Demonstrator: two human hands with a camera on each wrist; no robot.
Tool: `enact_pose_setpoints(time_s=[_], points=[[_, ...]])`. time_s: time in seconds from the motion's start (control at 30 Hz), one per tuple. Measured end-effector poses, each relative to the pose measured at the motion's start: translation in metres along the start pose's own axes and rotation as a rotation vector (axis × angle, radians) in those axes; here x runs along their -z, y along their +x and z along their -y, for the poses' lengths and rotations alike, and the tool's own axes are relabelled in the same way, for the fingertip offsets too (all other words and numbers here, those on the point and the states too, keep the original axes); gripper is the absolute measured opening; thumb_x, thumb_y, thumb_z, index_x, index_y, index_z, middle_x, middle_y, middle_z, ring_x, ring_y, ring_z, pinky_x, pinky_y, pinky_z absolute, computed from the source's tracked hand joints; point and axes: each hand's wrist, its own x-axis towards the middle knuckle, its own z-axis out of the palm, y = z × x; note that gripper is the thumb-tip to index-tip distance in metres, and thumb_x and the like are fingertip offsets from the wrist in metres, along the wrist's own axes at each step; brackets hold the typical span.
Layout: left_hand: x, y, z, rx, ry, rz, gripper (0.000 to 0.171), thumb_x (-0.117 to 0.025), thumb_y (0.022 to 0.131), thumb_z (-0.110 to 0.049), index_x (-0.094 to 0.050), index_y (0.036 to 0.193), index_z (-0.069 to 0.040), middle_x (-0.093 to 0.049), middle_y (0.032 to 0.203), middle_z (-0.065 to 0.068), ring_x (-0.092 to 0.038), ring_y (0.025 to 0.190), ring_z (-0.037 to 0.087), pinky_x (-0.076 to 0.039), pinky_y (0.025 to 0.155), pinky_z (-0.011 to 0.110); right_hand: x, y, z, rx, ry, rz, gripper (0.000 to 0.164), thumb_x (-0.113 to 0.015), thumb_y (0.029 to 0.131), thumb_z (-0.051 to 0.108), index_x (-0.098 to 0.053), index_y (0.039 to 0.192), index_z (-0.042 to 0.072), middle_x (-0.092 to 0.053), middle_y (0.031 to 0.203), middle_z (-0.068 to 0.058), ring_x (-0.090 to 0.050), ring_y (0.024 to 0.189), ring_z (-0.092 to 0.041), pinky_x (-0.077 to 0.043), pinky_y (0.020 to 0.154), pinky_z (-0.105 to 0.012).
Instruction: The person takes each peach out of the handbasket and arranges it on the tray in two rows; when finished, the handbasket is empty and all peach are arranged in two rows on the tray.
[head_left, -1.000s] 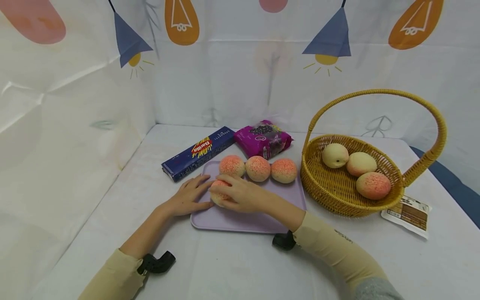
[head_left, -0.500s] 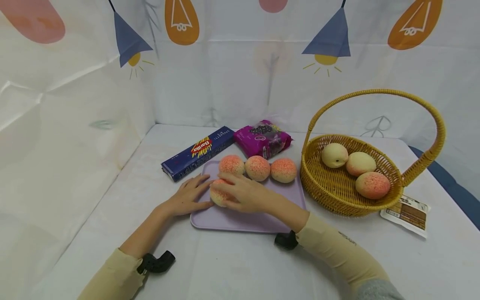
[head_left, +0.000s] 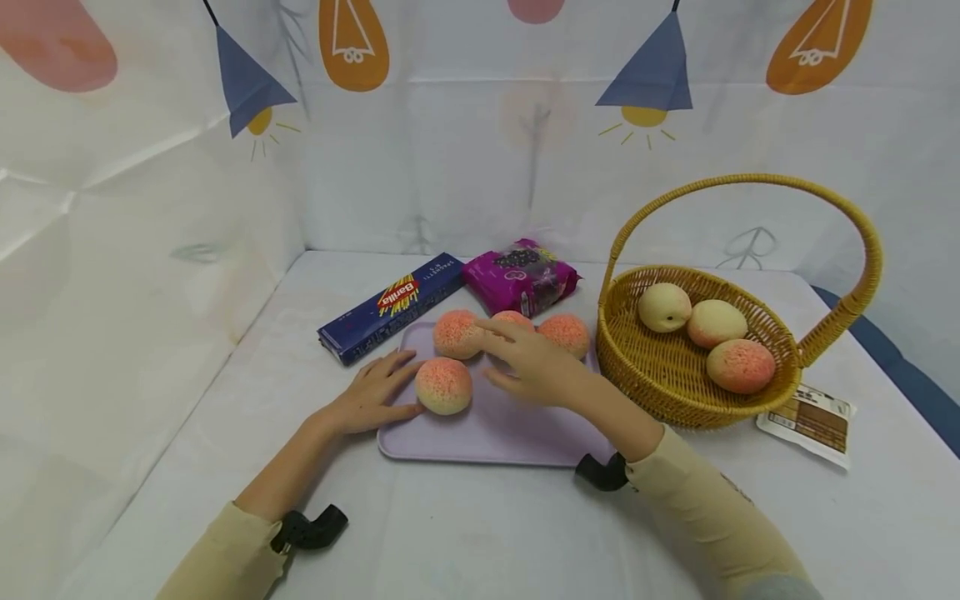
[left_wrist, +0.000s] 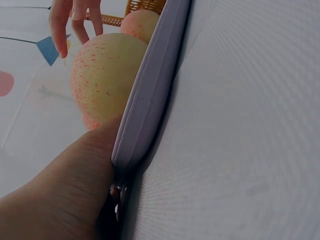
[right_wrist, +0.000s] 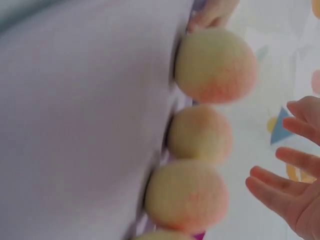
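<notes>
A lilac tray point(head_left: 517, 437) bears a front peach point(head_left: 444, 386) at its left, with a row of three behind: a left peach point(head_left: 455, 335), a middle peach point(head_left: 513, 317) partly covered by fingers, and a right peach point(head_left: 567, 333). My left hand point(head_left: 371, 400) rests spread at the tray's left edge, thumb and fingers around the front peach's left side. In the left wrist view, the thumb lies along the tray rim point(left_wrist: 147, 95). Over the tray hangs my right hand point(head_left: 543, 367), fingers loosely extended. The right wrist view shows that hand point(right_wrist: 295, 192) holding nothing, apart from the peaches.
A wicker basket point(head_left: 637, 375) with a tall handle stands at the right, three peaches inside. Behind the tray lie a blue spaghetti box point(head_left: 393, 307) and a purple packet point(head_left: 521, 277). A flat brown-and-white packet point(head_left: 810, 423) lies beside the basket.
My right hand has let go of the front peach and moved right and up, away from it. The left hand stays at the tray edge. The head view has shifted slightly.
</notes>
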Motion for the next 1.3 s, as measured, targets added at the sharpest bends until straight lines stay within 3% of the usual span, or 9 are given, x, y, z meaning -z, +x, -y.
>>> enact_pose_setpoints(time_s=[0.13, 0.2, 0.43, 0.57, 0.67, 0.8, 1.03, 1.3], points=[[-0.001, -0.001, 0.001, -0.001, 0.0, -0.003, 0.073, -0.058, 0.084, -0.048, -0.031, 0.144, -0.014, -0.021, 0.148, 0.016, -0.014, 0.135, 0.038, -0.009, 0.105, 0.057, 0.007, -0.01, -0.013, 0.035, 0.021, -0.128, 0.037, -0.063, 0.085, 0.009, -0.057, 0.121, 0.008, -0.048, 0.128, -0.016, -0.06, 0.089, -0.02, -0.051, 0.073, -0.027], [-0.002, -0.001, 0.002, -0.002, 0.0, -0.003, 0.073, -0.058, 0.084, -0.048, -0.031, 0.144, -0.013, -0.021, 0.148, 0.016, -0.014, 0.135, 0.038, -0.009, 0.105, 0.057, 0.013, -0.016, -0.019, -0.005, 0.009, -0.144, 0.038, -0.063, 0.085, 0.009, -0.057, 0.122, 0.009, -0.047, 0.129, -0.017, -0.061, 0.083, -0.02, -0.051, 0.069, -0.028], [-0.003, -0.002, 0.004, 0.01, 0.002, -0.003, 0.074, -0.057, 0.084, -0.049, -0.031, 0.144, -0.015, -0.021, 0.148, 0.015, -0.014, 0.135, 0.037, -0.009, 0.105, 0.057, 0.038, -0.035, -0.043, -0.121, -0.039, -0.189, 0.037, -0.064, 0.084, 0.008, -0.058, 0.12, 0.007, -0.046, 0.13, -0.018, -0.052, 0.109, -0.034, -0.048, 0.081, -0.044], [-0.003, -0.002, 0.004, 0.007, 0.004, -0.009, 0.073, -0.058, 0.084, -0.049, -0.031, 0.143, -0.015, -0.021, 0.148, 0.016, -0.014, 0.135, 0.038, -0.01, 0.105, 0.057, 0.05, -0.046, -0.06, -0.15, -0.112, -0.218, 0.035, -0.064, 0.085, 0.009, -0.058, 0.119, 0.006, -0.047, 0.128, -0.019, -0.059, 0.091, -0.03, -0.05, 0.068, -0.039], [-0.003, -0.003, 0.005, 0.004, 0.0, -0.01, 0.073, -0.058, 0.084, -0.048, -0.031, 0.143, -0.015, -0.022, 0.148, 0.016, -0.014, 0.135, 0.038, -0.01, 0.105, 0.058, 0.057, -0.054, -0.072, -0.183, -0.136, -0.221, 0.033, -0.063, 0.085, 0.007, -0.058, 0.118, 0.004, -0.046, 0.128, -0.022, -0.057, 0.092, -0.033, -0.049, 0.069, -0.042], [-0.003, -0.003, 0.004, 0.007, -0.011, -0.004, 0.074, -0.058, 0.084, -0.049, -0.031, 0.144, -0.015, -0.021, 0.148, 0.015, -0.013, 0.135, 0.037, -0.009, 0.105, 0.057, 0.066, -0.062, -0.084, -0.209, -0.127, -0.228, 0.026, -0.061, 0.085, 0.003, -0.061, 0.111, 0.001, -0.049, 0.125, -0.021, -0.05, 0.109, -0.038, -0.047, 0.079, -0.048], [-0.001, -0.001, 0.001, 0.012, -0.018, 0.002, 0.073, -0.058, 0.084, -0.048, -0.031, 0.144, -0.014, -0.021, 0.148, 0.016, -0.013, 0.135, 0.038, -0.009, 0.105, 0.058, 0.076, -0.067, -0.098, -0.128, -0.113, -0.29, 0.013, -0.062, 0.082, -0.001, -0.067, 0.093, 0.002, -0.061, 0.107, -0.017, -0.056, 0.1, -0.032, -0.048, 0.074, -0.045], [-0.001, 0.0, 0.0, 0.012, -0.015, 0.004, 0.074, -0.058, 0.084, -0.048, -0.032, 0.143, -0.013, -0.021, 0.148, 0.016, -0.013, 0.135, 0.038, -0.008, 0.105, 0.057, 0.08, -0.077, -0.105, -0.227, -0.09, -0.244, 0.014, -0.059, 0.083, -0.001, -0.067, 0.094, 0.002, -0.059, 0.103, -0.018, -0.055, 0.096, -0.034, -0.045, 0.076, -0.049]])
